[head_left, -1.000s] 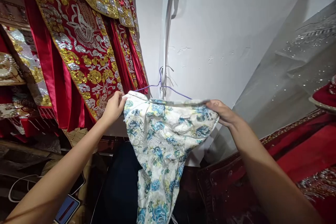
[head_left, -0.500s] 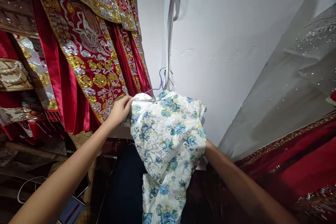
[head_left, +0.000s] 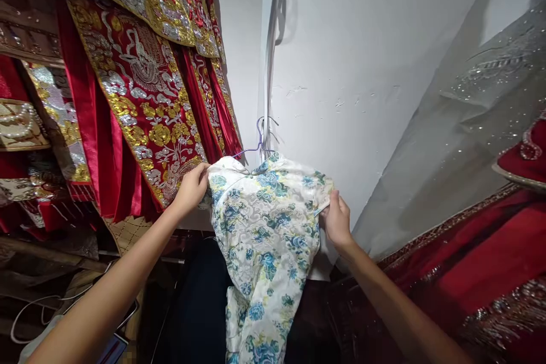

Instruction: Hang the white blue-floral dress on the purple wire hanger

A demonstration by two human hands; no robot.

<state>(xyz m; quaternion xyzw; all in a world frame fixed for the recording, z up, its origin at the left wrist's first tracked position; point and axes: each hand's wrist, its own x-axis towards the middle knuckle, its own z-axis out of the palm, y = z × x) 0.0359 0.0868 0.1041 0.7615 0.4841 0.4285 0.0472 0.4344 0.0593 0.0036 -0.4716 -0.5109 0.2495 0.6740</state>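
A white dress with blue floral print (head_left: 264, 227) hangs on a thin purple hanger (head_left: 259, 139) in front of me. At its left shoulder edge, my left hand (head_left: 191, 186) is closed with thumb and fingers pinching the cloth. My right hand (head_left: 336, 219) grips the hem of the short sleeve on the other side, fingers folded over it. Between the two hands the upper part of the garment is spread out. Its lower part narrows and falls in folds out of the bottom of the view.
Red gowns with gold and silver embroidery (head_left: 145, 85) hang close on the left. On the right are a sheer sparkling grey fabric (head_left: 469, 125) and a red garment (head_left: 490, 261). A white strap (head_left: 269, 57) runs down the white wall (head_left: 341, 40). A phone-like screen (head_left: 113, 350) lies low left.
My right hand, hidden behind the dress before, has come out to the sleeve and now grips its hem. The dress is spread flatter; my left hand keeps its hold.
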